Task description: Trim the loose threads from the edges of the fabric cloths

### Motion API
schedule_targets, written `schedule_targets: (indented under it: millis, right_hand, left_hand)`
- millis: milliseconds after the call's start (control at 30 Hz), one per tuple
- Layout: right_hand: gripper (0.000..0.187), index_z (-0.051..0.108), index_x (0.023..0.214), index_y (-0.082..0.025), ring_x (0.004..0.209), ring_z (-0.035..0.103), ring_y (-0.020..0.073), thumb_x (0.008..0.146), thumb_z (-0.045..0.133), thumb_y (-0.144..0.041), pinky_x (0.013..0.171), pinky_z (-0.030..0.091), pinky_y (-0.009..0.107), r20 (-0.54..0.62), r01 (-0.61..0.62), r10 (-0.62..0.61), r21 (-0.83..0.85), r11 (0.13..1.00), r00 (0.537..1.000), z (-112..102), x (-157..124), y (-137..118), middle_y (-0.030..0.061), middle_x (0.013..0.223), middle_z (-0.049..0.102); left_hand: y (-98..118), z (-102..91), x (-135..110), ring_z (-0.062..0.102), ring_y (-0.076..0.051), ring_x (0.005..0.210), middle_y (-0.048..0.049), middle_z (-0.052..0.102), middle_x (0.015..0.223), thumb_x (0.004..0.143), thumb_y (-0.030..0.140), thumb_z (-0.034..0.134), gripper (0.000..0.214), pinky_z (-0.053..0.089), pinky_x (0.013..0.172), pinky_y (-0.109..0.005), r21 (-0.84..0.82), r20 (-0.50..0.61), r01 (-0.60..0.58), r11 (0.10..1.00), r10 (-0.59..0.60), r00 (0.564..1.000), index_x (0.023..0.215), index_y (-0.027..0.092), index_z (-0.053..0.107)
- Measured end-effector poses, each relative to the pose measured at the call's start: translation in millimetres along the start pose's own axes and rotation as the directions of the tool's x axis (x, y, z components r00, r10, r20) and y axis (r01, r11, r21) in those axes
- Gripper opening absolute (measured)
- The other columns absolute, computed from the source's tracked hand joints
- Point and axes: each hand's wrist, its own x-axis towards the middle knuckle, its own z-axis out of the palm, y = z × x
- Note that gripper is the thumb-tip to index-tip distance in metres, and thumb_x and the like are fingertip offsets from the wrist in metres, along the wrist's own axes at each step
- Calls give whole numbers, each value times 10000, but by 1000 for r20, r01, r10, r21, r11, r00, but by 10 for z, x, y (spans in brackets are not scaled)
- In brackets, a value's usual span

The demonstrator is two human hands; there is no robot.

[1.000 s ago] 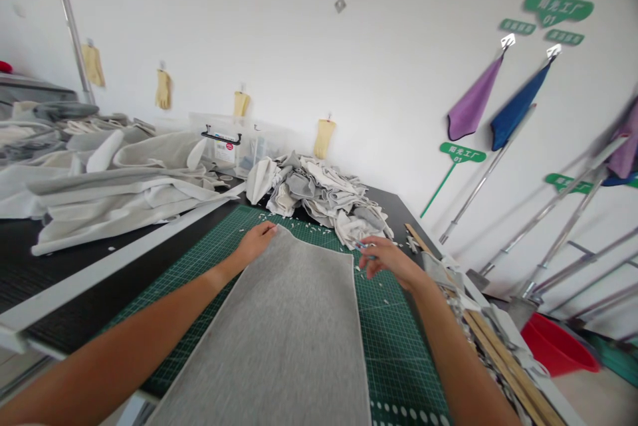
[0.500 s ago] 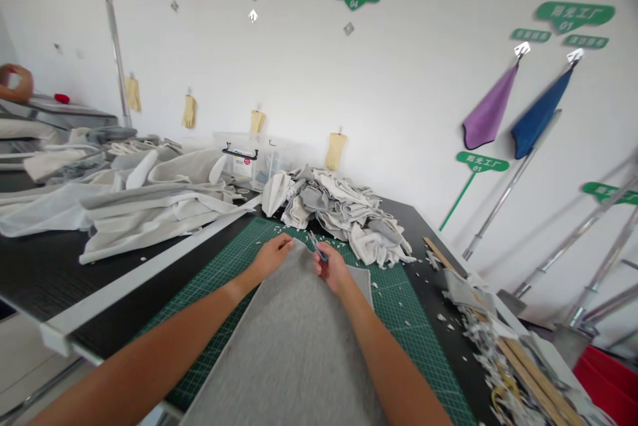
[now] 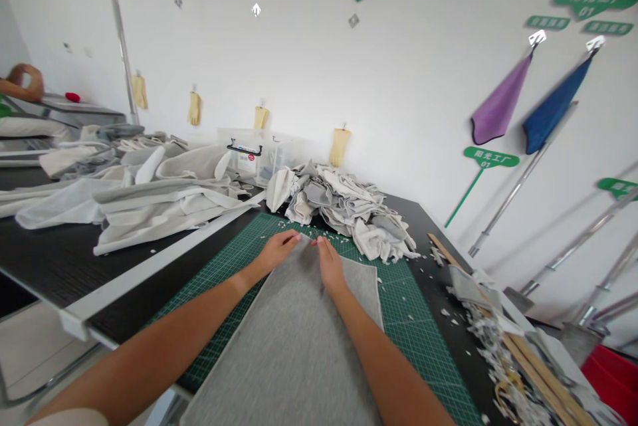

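Item: grey cloth (image 3: 299, 339) lies flat on the green cutting mat (image 3: 413, 319), on the black bench (image 3: 60, 260). Far edge stops just short of the heap of pale cut pieces (image 3: 349, 210).
L hand: left hand (image 3: 277, 252) is at the far-left corner of the cloth, fingers stretched along the edge. Thumb is hidden, so pinch or plain rest can't be told.
R hand: right hand (image 3: 329, 266) is palm down on the cloth just beside the L, fingers together and flat, clamped on nothing visible.
Step (judged): appears to be squaring and smoothing the far edge.
Method: keep the R palm as anchor and let the L work the corner only. Press outward from the centre so no ripple is trapped. Check the edge against the mat's grid lines, not by eye.
Debris: white snippets (image 3: 279, 223) lie on the mat at the far edge. Any caught under the cloth would prob. lift it, so brush them off.
Clearance: the heap is near the fingertips, so keep its loose ends off the panel.
Right side: shredded offcuts (image 3: 491, 346) and wooden strips (image 3: 538, 373) sit well apart from the hands.
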Motion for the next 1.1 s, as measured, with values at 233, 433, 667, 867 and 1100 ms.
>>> schedule_targets:
  millis: [233, 433, 667, 867, 1100]
  right_hand:
    - [456, 545, 865, -243, 890, 587, 210, 1040, 255, -548, 789, 398, 313, -101, 71, -115, -361, 930, 988, 59, -66, -74, 39, 919, 638]
    - [454, 535, 889, -239, 889, 589, 207, 1050, 232, -536, 759, 380, 305, -87, 76, -128, -445, 892, 988, 70, -91, -68, 46, 943, 630]
    - [408, 502, 898, -248, 884, 582, 226, 1051, 247, -528, 732, 371, 316, -82, 85, -142, -482, 872, 986, 80, -102, -66, 54, 938, 612]
    - [401, 493, 882, -250, 857, 576, 223, 1049, 257, -528, 706, 345, 311, -38, 121, -157, -467, 876, 987, 82, -121, -98, 49, 929, 616]
    - [425, 503, 890, -245, 734, 559, 201, 1042, 265, -564, 640, 266, 291, -14, 100, -126, -516, 851, 992, 83, -135, -116, 24, 816, 616]
  left_hand:
    - [25, -3, -18, 588, -174, 809, -22, 679, 845, 947, 505, 431, 420, 453, 777, -258, 39, 51, -47, 998, 45, 998, 906, 171, 683]
    - [31, -5, -25, 609, -187, 835, -27, 701, 873, 942, 466, 441, 385, 448, 784, -265, 43, 96, -43, 998, 39, 995, 930, 178, 696]
    - [-2, 16, -27, 557, -155, 772, 6, 617, 778, 952, 467, 431, 360, 435, 756, -248, 53, 81, -43, 998, 39, 996, 834, 185, 622]
    - [-20, 15, -29, 550, -147, 760, 14, 603, 780, 964, 467, 428, 352, 432, 761, -249, 61, 95, -60, 996, 54, 994, 846, 191, 613]
    - [35, 6, -53, 535, -144, 754, 18, 587, 771, 970, 475, 415, 362, 426, 739, -241, 71, 95, -58, 996, 51, 994, 821, 194, 588]
